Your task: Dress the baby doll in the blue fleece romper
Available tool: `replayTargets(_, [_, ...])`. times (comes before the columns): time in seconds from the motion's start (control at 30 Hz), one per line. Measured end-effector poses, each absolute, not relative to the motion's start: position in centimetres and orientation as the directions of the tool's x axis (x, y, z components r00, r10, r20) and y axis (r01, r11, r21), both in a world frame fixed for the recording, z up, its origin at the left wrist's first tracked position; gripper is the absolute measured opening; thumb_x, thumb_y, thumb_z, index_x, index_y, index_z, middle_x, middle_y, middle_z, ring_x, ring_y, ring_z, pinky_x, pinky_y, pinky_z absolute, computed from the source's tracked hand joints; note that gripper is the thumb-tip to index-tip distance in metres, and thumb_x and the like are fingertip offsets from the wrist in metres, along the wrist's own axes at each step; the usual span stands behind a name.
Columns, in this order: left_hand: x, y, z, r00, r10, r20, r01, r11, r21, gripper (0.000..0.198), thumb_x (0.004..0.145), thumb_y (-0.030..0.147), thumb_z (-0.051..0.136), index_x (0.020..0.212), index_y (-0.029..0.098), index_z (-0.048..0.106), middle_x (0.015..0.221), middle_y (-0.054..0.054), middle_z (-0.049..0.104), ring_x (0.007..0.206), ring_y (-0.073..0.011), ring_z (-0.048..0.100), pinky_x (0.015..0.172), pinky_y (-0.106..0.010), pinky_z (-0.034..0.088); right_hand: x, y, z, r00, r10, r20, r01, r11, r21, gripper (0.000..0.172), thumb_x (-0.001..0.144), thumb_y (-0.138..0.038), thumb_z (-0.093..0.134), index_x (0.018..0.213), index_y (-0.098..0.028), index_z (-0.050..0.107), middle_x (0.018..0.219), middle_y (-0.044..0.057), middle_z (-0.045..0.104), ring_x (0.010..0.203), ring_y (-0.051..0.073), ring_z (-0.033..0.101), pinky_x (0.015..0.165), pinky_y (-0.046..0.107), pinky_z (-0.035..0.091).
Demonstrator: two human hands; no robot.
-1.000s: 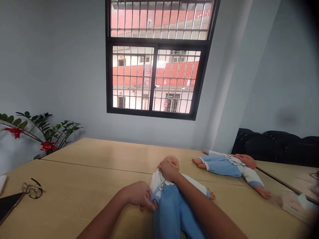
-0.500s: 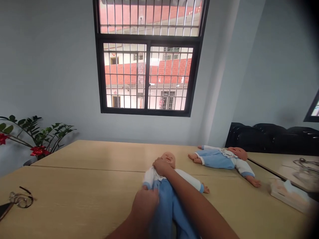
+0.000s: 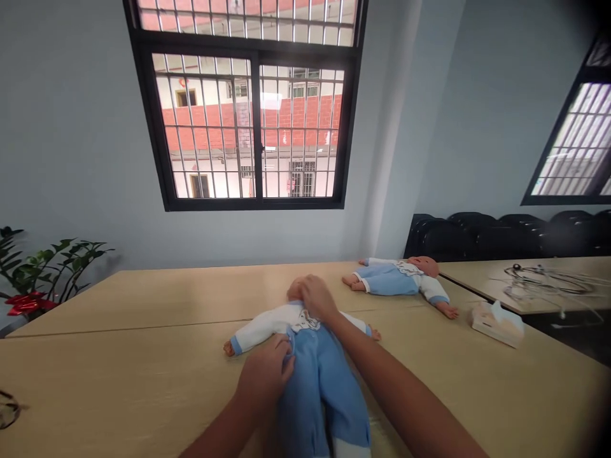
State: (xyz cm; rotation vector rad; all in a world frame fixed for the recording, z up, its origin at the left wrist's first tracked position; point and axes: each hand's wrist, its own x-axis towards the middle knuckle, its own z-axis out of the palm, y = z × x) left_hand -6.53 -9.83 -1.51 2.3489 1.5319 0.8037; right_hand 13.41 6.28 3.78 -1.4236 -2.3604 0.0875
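Note:
A baby doll (image 3: 317,356) in a white-and-blue outfit lies on its back on the table, its head away from me and its legs toward me. My right hand (image 3: 316,298) curls over its head and neck, covering much of the face. At the waist, my left hand (image 3: 270,366) has its fingers bent against the blue fabric and appears to grip it. The doll's left-side arm (image 3: 260,327) stretches out past my left hand. My right forearm crosses over the other sleeve, leaving the small hand showing.
A second baby doll (image 3: 396,277) lies at the back right of the wooden table (image 3: 143,381). Near it are a tissue box (image 3: 497,323) and tangled cables (image 3: 548,280). Glasses (image 3: 8,408) sit at the left edge. A potted plant (image 3: 62,267) and black chairs (image 3: 506,236) stand beyond.
The view has turned right. The doll's arm near my left hand now extends outward to the left, and that hand is at the doll's waist. My right hand now covers more of the face.

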Motion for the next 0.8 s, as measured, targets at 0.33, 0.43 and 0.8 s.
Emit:
replayTargets(0.33, [-7.0,-3.3,0.3,0.201,0.88,0.431,0.832,-0.386,0.4,0.032,0.104,0.03,0.037,0.108,0.021,0.067,0.117,-0.009,0.07,0.108,-0.0243,0.063,0.094,-0.035,0.044,22.4,5.1,0.4,-0.455,0.89,-0.021,0.651,0.316,-0.69,0.041,0.08,-0.015,0.043,0.105,-0.015,0.076,0.114,0.008,0.076,0.106,0.026,0.066,0.093,0.034,0.047])
replayTargets(0.43, [-5.3,0.5,1.5,0.386,0.805,0.452,0.714,-0.57,0.407,0.034,0.102,0.027,0.039,0.113,0.021,0.071,0.12,-0.01,0.072,0.117,-0.0256,0.06,0.105,-0.038,0.041,22.3,5.7,0.0,-0.476,0.876,-0.073,0.587,0.254,-0.769,0.034,0.075,-0.018,0.048,0.095,-0.017,0.075,0.106,0.006,0.077,0.1,0.026,0.066,0.09,0.034,0.048])
replayTargets(0.8, [-0.9,7.3,4.3,0.71,0.684,0.166,0.615,-0.718,0.328,0.037,0.095,0.042,0.054,0.071,0.025,0.075,0.079,-0.005,0.076,0.079,-0.0224,0.063,0.083,-0.031,0.04,23.6,5.4,-1.4,-0.471,0.853,-0.226,0.309,-0.081,-0.948,0.044,0.081,-0.042,0.045,0.11,-0.016,0.065,0.108,0.012,0.074,0.098,0.026,0.068,0.082,0.034,0.052])
